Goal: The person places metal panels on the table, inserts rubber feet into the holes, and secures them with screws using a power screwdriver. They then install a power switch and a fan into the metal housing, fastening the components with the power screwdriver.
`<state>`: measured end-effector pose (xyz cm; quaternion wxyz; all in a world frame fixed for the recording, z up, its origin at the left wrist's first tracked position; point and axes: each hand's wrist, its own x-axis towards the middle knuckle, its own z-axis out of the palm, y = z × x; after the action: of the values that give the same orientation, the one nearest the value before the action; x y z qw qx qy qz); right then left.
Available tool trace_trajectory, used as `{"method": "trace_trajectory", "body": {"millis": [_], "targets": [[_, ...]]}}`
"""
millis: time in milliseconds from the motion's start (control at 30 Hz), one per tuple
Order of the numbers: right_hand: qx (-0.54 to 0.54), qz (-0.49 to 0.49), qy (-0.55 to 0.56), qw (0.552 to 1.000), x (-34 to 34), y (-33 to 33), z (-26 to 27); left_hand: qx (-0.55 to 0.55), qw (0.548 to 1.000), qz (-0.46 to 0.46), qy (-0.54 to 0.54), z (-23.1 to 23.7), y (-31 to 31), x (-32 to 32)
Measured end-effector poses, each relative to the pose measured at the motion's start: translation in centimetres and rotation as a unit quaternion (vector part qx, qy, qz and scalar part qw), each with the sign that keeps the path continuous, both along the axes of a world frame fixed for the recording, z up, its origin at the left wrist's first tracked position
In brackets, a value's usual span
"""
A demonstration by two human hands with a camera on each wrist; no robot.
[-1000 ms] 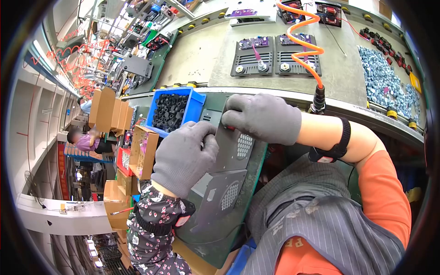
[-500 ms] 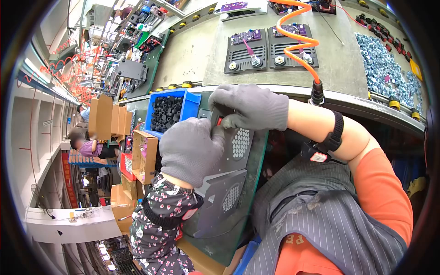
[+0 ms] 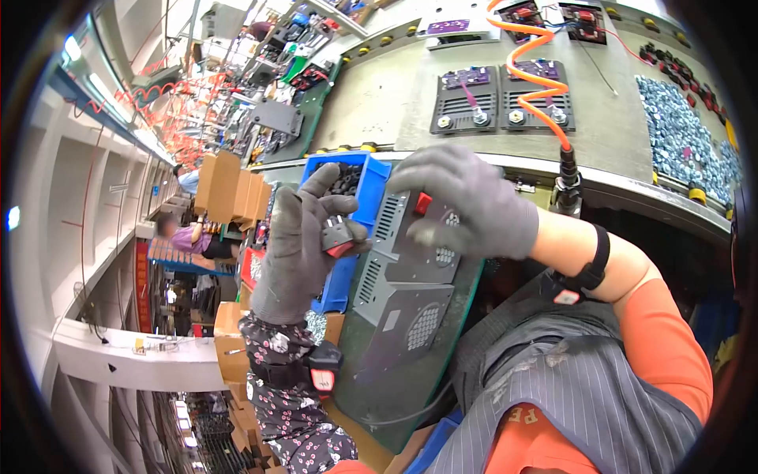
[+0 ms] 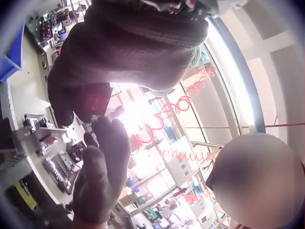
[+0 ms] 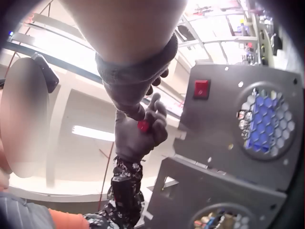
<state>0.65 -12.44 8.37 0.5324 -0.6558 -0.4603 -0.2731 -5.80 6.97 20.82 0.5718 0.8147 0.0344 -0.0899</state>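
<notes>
Palm up over the blue bin, my left hand (image 3: 296, 249) (image 4: 128, 52) (image 5: 138, 138) holds a black-and-red rocker switch (image 3: 338, 237) (image 4: 97, 99) (image 5: 143, 126) between thumb and fingers. Another red switch (image 3: 423, 204) (image 5: 201, 88) sits in the upper grey perforated panel (image 3: 401, 257) (image 5: 219, 114). Over that panel's top edge hovers my right hand (image 3: 474, 205) (image 4: 102, 167) (image 5: 128, 88), thumb apart from the fingers, nothing visible between them. Below lies a second grey panel (image 3: 403, 324) (image 5: 176, 191) with an uncovered rectangular cutout.
A blue bin (image 3: 373, 186) of black parts stands left of the panels. Beyond the bench edge are two vented plates (image 3: 464, 110) with purple boards, an orange coiled hose (image 3: 545, 87) and a heap of metal fasteners (image 3: 679, 130). Cardboard boxes (image 3: 225, 186) and a person (image 3: 189, 237) are farther left.
Both hands were together at the upper panel. My left hand has drawn away and turned palm up, showing the loose switch; my right hand has spread its fingers, uncovering the fitted red switch.
</notes>
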Motion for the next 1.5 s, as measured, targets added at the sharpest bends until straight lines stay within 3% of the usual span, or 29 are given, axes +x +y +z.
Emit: {"method": "trace_trajectory", "body": {"millis": [67,100,200,267,333,367,400,467,500,567,667,700,767,800,900,967,1133,1167,1200,1233,1267,1333,1367,1433,1500], "targets": [[0.017,0.023,-0.033,0.999,-2.1,1.2,1.7,-0.182,0.983,-0.003,0.003,-0.5,-1.0,-1.2],[0.017,0.020,-0.054,0.998,-2.6,2.2,2.0,-0.131,0.991,0.014,-0.019,-1.0,-1.9,-1.8],[-0.052,0.004,-0.082,0.995,-4.1,3.3,2.3,-0.170,0.985,0.034,-0.021,-1.6,-2.6,-4.2],[-0.035,0.021,-0.090,0.995,-4.5,3.7,2.0,-0.195,0.979,0.051,-0.022,-1.9,-2.1,-5.7],[-0.032,0.047,-0.035,0.998,-4.9,2.9,2.0,-0.069,0.996,-0.032,-0.036,-2.1,-0.9,-7.1],[-0.026,0.134,0.083,0.987,-5.2,2.5,2.0,0.022,0.997,-0.014,-0.066,-1.9,-0.5,-7.9],[-0.044,0.138,0.125,0.982,-5.5,1.9,2.1,0.060,0.989,0.026,-0.129,-1.8,-0.9,-9.0],[-0.018,0.232,0.242,0.942,-6.1,1.4,0.9,0.211,0.965,0.045,-0.148,-1.3,0.7,-10.4],[-0.027,0.236,0.243,0.940,-6.5,1.6,-0.2,0.244,0.948,0.085,-0.184,-1.6,1.2,-10.9],[0.033,0.269,0.369,0.889,-7.7,2.8,-3.2,0.285,0.938,0.088,-0.177,-2.0,2.1,-11.6],[0.054,0.370,0.526,0.764,-9.3,4.1,-4.6,0.372,0.910,0.073,-0.167,-2.5,2.9,-12.2],[0.049,0.368,0.527,0.764,-9.5,4.4,-4.5,0.412,0.898,0.027,-0.153,-2.8,3.0,-12.4],[0.065,0.373,0.632,0.676,-9.8,5.2,-4.3,0.436,0.888,-0.030,-0.143,-3.5,2.8,-12.6],[0.061,0.370,0.633,0.677,-9.9,5.5,-4.3,0.432,0.890,-0.029,-0.144,-3.9,2.6,-12.7],[0.073,0.370,0.608,0.699,-10.0,6.1,-4.5,0.518,0.830,-0.083,-0.190,-5.5,2.1,-13.0],[0.034,0.347,0.513,0.784,-9.9,6.5,-4.8,0.532,0.819,-0.081,-0.202,-6.0,2.1,-12.8],[0.041,0.388,0.570,0.724,-9.1,5.4,-3.7,0.525,0.813,-0.077,-0.240,-6.9,2.3,-12.3],[-0.065,0.256,0.402,0.877,-8.9,4.8,-2.8,0.541,0.801,-0.074,-0.245,-7.0,2.3,-12.2],[-0.166,0.106,0.201,0.960,-8.5,4.5,-2.2,0.558,0.788,-0.072,-0.250,-7.1,2.2,-12.1],[-0.122,0.023,0.076,0.989,-8.1,4.6,-1.9,0.553,0.792,-0.070,-0.248,-7.2,2.2,-12.0],[-0.129,0.026,0.078,0.988,-7.9,4.7,-1.0,0.565,0.783,-0.066,-0.251,-7.3,2.1,-12.0],[-0.148,-0.110,-0.047,0.982,-7.5,5.0,0.9,0.574,0.777,-0.060,-0.250,-7.4,2.1,-11.8],[-0.153,-0.106,-0.045,0.981,-6.8,5.2,0.9,0.580,0.771,-0.055,-0.259,-7.5,2.1,-11.7],[-0.240,0.026,-0.078,0.967,-5.3,5.7,0.8,0.583,0.767,-0.050,-0.264,-7.5,2.0,-11.4],[-0.252,0.049,-0.062,0.964,-5.0,6.2,0.6,0.577,0.774,-0.034,-0.257,-7.5,1.8,-11.1]]}}
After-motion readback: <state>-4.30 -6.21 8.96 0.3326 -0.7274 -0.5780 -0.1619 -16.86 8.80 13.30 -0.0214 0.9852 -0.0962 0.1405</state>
